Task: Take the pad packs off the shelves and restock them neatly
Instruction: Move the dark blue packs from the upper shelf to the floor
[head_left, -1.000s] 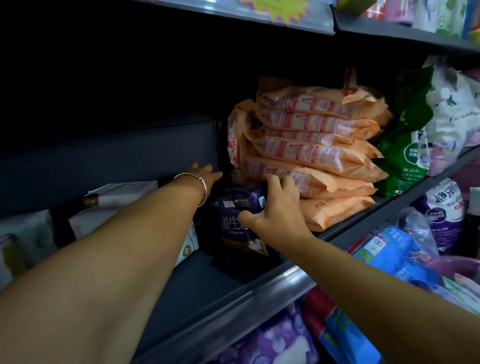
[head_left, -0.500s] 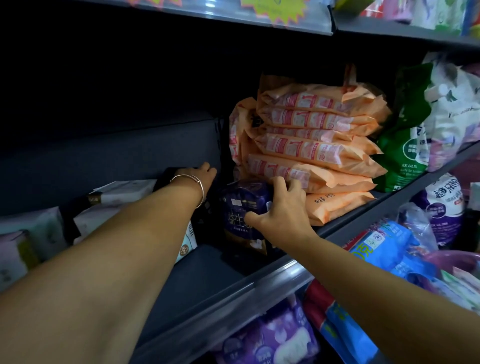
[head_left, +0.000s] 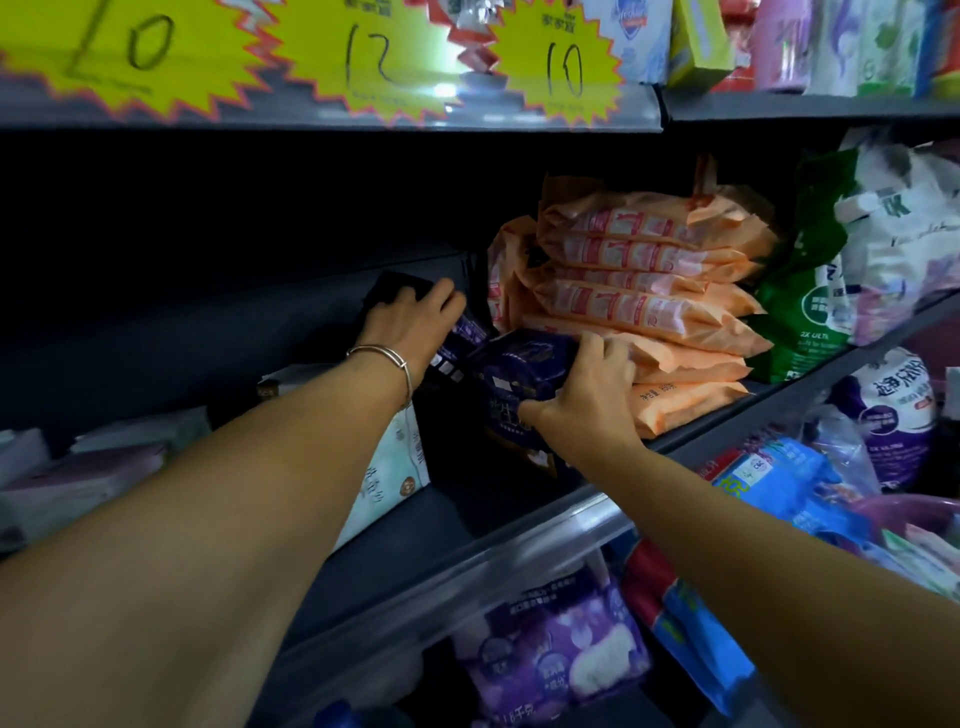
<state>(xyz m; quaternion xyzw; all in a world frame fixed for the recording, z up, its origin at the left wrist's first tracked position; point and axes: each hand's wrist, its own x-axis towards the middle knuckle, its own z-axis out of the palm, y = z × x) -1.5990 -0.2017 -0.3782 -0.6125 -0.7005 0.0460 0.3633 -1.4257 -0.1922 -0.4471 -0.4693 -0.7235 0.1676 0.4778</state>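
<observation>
Two hands are deep in the shelf (head_left: 415, 525), left of the orange stack (head_left: 649, 291): right hand (head_left: 587, 395) grips a purple pack (head_left: 519, 364), left hand (head_left: 410, 322) holds another. Looks like the pull-out step; next they need lifting clear without toppling the stack.

Left of the orange stack (head_left: 639, 296), the shelf (head_left: 415, 535) lies open back to its rear wall. White packs (head_left: 389, 467) crowd the left; green bag (head_left: 810, 291) blocks the right.
</observation>
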